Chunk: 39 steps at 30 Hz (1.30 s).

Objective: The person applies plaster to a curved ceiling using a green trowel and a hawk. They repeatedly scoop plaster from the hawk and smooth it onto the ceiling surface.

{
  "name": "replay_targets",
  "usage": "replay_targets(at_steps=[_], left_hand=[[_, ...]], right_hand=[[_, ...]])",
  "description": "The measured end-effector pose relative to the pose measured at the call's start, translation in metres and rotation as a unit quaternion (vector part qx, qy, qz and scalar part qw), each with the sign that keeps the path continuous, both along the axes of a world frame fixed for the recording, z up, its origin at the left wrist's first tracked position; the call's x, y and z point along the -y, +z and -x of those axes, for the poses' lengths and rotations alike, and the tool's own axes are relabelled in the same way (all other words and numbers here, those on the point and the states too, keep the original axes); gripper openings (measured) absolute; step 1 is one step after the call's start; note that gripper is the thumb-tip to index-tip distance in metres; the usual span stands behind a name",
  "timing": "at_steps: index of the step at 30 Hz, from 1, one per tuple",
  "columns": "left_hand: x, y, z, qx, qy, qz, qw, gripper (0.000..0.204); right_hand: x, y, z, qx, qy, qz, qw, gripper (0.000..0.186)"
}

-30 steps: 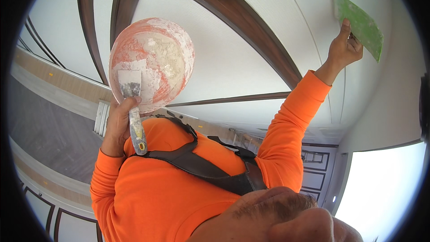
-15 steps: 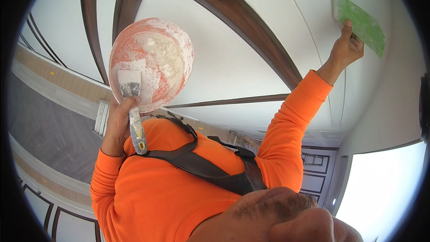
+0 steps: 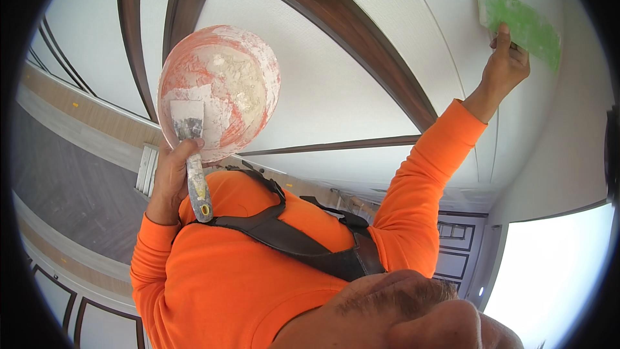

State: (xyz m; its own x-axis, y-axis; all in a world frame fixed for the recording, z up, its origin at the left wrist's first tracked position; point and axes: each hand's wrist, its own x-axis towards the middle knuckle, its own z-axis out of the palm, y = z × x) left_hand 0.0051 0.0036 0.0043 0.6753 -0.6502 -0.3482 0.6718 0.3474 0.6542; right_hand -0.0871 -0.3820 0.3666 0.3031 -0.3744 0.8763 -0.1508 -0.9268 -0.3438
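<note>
My left hand (image 3: 169, 174) grips a pink plastic bucket (image 3: 229, 103) smeared inside with pale putty, together with a putty knife (image 3: 197, 181) whose grey handle is caked white; the knife's blade rests over the bucket's mouth. My right hand (image 3: 507, 64) is raised at the upper right, its fingers on a green flat spreader (image 3: 523, 22) with whitish smears, which lies against the white wall surface (image 3: 439, 6). A thin groove or seam runs up that surface to the spreader's left end.
Dark wood trim (image 3: 323, 6) crosses the white panels. A grey and wood-toned floor (image 3: 77, 181) shows at left, with a white stepped object (image 3: 145, 171). Panelled surfaces (image 3: 455, 252) appear below right, beside a bright opening (image 3: 542, 265).
My right hand and the green spreader have shifted slightly up and to the right along the white surface. My left hand, the bucket and the putty knife have barely moved.
</note>
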Motion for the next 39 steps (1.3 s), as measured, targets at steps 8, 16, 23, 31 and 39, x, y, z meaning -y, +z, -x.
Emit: replay_targets(at_steps=[8, 16, 23, 31, 39], left_hand=[[0.001, -0.001, 0.002, -0.004, 0.0, 0.0, 1.0, 0.064], [-0.001, -0.004, 0.001, 0.004, -0.004, -0.002, 1.0, 0.063], [-0.001, -0.005, 0.002, 0.006, 0.002, 0.001, 1.0, 0.063], [-0.001, -0.005, 0.001, 0.001, -0.001, -0.004, 1.0, 0.06], [-0.001, -0.004, 0.0, 0.004, -0.002, -0.001, 1.0, 0.059]], right_hand=[[0.003, 0.006, -0.011, 0.026, 0.052, -0.025, 0.998, 0.035], [0.004, 0.011, -0.011, 0.035, 0.006, -0.071, 0.997, 0.028], [0.004, 0.008, -0.011, 0.052, 0.036, -0.085, 0.994, 0.026], [-0.009, -0.001, -0.007, 0.104, 0.053, -0.048, 0.992, 0.025], [-0.006, 0.003, -0.009, 0.026, 0.02, -0.021, 0.999, 0.024]])
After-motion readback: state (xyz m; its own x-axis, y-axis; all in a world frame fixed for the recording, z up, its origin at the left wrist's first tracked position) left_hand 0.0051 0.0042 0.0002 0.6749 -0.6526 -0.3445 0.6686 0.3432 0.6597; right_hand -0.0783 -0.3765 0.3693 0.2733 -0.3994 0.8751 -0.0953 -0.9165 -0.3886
